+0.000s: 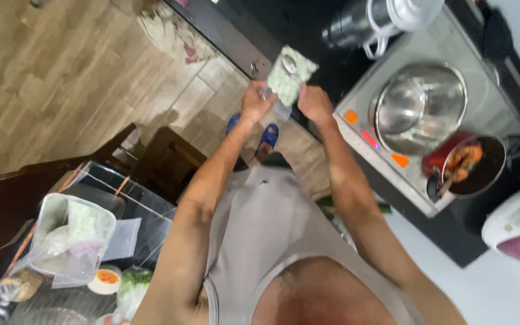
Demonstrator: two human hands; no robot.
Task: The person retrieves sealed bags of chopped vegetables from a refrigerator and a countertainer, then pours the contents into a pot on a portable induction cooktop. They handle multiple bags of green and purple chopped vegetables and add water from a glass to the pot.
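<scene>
The frame is blurred and tilted, so detail is thin. The person's face is out of shot, and the elbows run off the bottom edge. Up at twelve o'clock, both hands meet on a small clear plastic bag of pale green chopped food (289, 81); its lower part is hidden behind the fingers. The left hand (256, 102) is clenched on the bag's corner at nine o'clock of it. The right hand (315, 103) pinches the edge at four o'clock. Over at three o'clock sits a round steel pot (419, 105) on a silver cooktop (362, 99); its contents are hard to make out.
</scene>
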